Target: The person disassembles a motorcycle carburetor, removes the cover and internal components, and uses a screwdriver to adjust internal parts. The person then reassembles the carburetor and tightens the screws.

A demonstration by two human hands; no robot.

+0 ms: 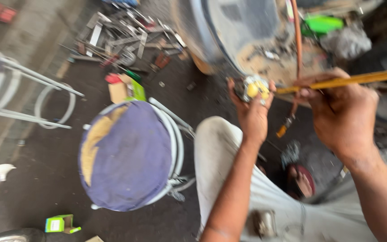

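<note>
Head view: left hand [252, 114] is closed around a small round metal part [255, 88] with yellow patches, held up in front of the knees, just below the big dusty curved body [247, 40]. Right hand [343, 112] is wrapped around a yellow-handled tool [337, 82], its tip touching the part.

Risks, as I judge them:
- Tool tip slips off the part and jabs the left fingers [233, 87], which wrap right beside the contact point.
- Part is only pinched at the fingertips, unsupported, so a hard push could knock it loose onto the dark, cluttered floor [45, 179].

Part looks compact, silvery with yellow areas; motion blur hides finer detail. Torn purple stool [126, 154] stands just beside the left leg.
</note>
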